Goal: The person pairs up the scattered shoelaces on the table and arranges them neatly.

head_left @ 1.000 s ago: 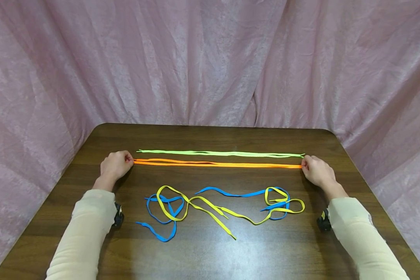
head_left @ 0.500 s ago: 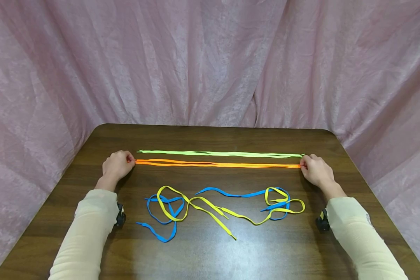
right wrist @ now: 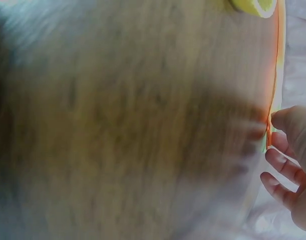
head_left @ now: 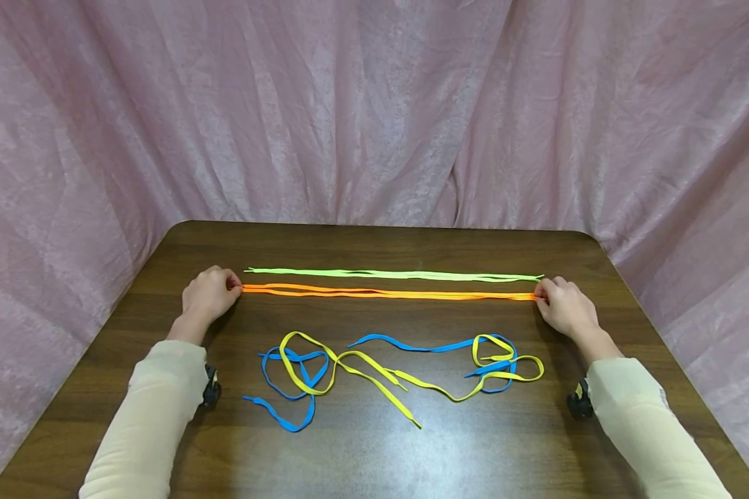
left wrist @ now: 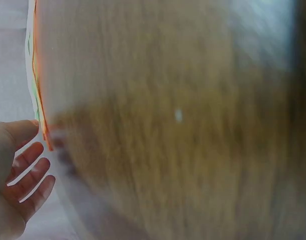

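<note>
Two orange shoelace strands (head_left: 374, 293) lie stretched straight side by side across the table. My left hand (head_left: 209, 294) pinches their left ends; in the left wrist view, the orange tips (left wrist: 47, 142) poke out past the thumb while the other fingers are loosely bent. At the opposite end my right hand (head_left: 566, 306) pinches the orange ends between thumb and finger, also seen in the right wrist view beside the thumb (right wrist: 288, 120). Just behind runs a straight bundle of light green shoelaces (head_left: 393, 274), its right tips close to my right fingers.
Nearer to me, loosely looped yellow shoelaces (head_left: 433, 386) and blue shoelaces (head_left: 412, 346) overlap in tangled curves on the brown wooden table (head_left: 374, 464). A pink curtain (head_left: 374, 111) hangs behind the table's far edge.
Over the last second my left hand has shifted slightly right and my right hand slightly left, both staying at the orange ends. The laces otherwise lie as before.
</note>
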Action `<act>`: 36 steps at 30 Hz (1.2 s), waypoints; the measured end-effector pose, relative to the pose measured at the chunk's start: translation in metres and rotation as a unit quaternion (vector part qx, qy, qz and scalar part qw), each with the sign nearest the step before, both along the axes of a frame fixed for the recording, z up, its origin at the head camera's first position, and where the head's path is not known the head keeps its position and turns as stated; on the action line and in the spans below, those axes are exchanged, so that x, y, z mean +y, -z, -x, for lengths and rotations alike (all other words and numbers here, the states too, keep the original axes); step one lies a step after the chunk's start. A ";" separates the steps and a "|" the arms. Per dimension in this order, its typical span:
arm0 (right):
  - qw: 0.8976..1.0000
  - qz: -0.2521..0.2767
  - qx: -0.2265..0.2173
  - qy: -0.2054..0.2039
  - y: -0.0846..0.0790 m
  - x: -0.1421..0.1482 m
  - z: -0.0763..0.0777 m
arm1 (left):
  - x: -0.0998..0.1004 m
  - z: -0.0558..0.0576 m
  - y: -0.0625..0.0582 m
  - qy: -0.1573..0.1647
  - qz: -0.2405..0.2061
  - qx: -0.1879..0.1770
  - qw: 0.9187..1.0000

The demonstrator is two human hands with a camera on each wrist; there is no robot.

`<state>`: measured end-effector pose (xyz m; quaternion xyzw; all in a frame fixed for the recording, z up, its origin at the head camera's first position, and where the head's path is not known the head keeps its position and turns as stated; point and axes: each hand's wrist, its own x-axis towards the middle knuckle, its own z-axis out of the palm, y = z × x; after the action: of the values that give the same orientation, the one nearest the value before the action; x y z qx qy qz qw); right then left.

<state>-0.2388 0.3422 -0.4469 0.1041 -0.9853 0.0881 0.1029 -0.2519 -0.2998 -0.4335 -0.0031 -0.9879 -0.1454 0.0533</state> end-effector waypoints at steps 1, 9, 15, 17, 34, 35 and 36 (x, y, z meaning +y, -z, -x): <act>1.000 -0.001 0.000 -0.001 0.000 0.000 -0.001 | 0.001 -0.001 -0.002 0.004 0.000 0.002 1.000; 1.000 -0.005 0.008 -0.013 -0.007 -0.003 -0.008 | 0.011 -0.008 -0.013 0.043 0.016 0.032 0.998; 0.999 -0.010 0.016 -0.039 -0.012 -0.013 -0.013 | 0.030 -0.010 -0.022 0.088 0.039 0.029 0.995; 0.998 -0.016 0.021 -0.054 -0.013 -0.017 -0.016 | 0.038 -0.011 -0.024 0.103 0.044 0.027 0.993; 0.984 -0.046 0.035 -0.167 -0.021 -0.048 -0.029 | 0.111 -0.028 -0.034 0.236 0.106 0.058 0.964; 0.983 -0.047 0.036 -0.172 -0.021 -0.050 -0.029 | 0.115 -0.029 -0.034 0.244 0.109 0.058 0.962; 0.983 -0.049 0.036 -0.174 -0.022 -0.051 -0.030 | 0.118 -0.031 -0.035 0.251 0.111 0.058 0.960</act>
<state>-0.2090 0.2912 -0.4253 0.2823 -0.9509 0.0522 0.1160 -0.2209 -0.1814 -0.3989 -0.2654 -0.9605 -0.0431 0.0718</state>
